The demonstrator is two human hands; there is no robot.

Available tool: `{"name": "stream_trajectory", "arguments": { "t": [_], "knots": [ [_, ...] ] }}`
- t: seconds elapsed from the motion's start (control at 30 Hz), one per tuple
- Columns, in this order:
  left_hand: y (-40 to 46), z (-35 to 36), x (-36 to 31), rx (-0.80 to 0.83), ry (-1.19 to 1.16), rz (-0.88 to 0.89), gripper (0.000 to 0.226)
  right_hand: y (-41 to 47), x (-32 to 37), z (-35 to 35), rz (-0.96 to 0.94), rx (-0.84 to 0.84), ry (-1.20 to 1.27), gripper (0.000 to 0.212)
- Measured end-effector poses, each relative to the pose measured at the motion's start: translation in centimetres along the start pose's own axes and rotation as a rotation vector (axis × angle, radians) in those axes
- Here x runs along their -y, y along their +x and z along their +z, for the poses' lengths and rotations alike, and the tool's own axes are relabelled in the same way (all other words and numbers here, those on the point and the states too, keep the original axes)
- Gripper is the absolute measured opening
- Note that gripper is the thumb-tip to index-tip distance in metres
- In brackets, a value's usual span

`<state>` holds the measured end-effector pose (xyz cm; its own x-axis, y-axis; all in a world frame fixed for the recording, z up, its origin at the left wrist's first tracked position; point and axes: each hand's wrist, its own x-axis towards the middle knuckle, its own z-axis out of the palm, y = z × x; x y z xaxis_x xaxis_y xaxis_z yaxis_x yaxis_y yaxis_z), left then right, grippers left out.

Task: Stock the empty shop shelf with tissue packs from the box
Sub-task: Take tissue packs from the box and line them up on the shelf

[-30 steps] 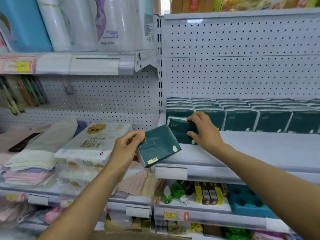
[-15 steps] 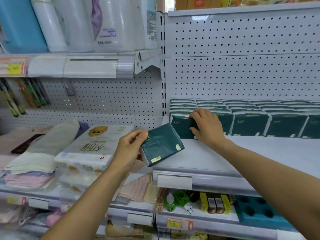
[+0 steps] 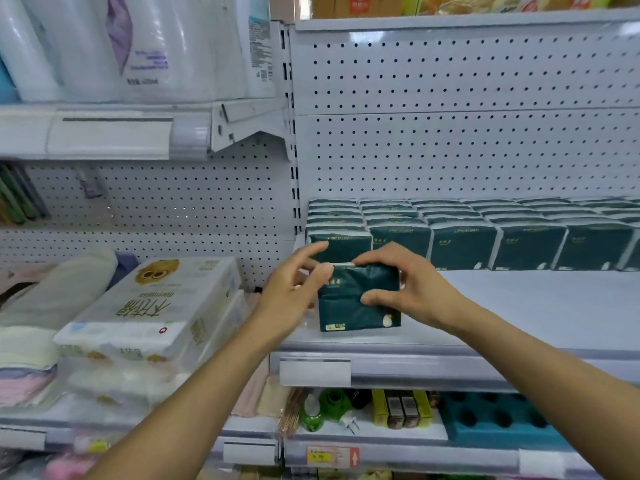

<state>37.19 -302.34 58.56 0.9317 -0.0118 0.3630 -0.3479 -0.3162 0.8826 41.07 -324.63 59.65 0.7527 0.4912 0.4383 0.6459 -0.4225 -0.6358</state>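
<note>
The dark green tissue pack (image 3: 360, 299) stands upright near the front edge of the white shelf (image 3: 519, 306), just in front of the leftmost column of stocked tissue packs (image 3: 460, 244). This position suggests the start of a new front row at the left end.

The right hand (image 3: 408, 289) grips the pack from 3 o'clock: fingers curl over the top edge and the thumb presses the front face. This grip steadies the pack against tipping. The left hand (image 3: 298, 292) sits at 9 o'clock of the pack. Its thumb touches the upper left corner; the fingers are spread wide and reach toward the stocked row behind. It appears to guide rather than hold; whether it bears any load cannot be told.

Hidden or unclear:
- The supply box is not in view.
- The stocked rows run out of frame at 3 o'clock, so their full count is unknown.
- Print on the pack is too small to read.
- The pack's back face and its contact with the row behind are hidden.
</note>
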Motion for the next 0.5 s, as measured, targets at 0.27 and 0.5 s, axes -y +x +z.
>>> {"name": "stream_trajectory", "arguments": {
  "t": [0.27, 0.5],
  "knots": [
    [4.9, 2.6, 3.1, -0.098, 0.574, 0.07, 0.103, -2.1, -6.6, -4.7, 0.055, -0.209, -0.308, 0.046],
    [7.7, 4.2, 5.0, -0.09, 0.541, 0.016, 0.121, 0.5, -9.2, -3.5, -0.037, -0.293, -0.51, 0.048]
  ]
}}
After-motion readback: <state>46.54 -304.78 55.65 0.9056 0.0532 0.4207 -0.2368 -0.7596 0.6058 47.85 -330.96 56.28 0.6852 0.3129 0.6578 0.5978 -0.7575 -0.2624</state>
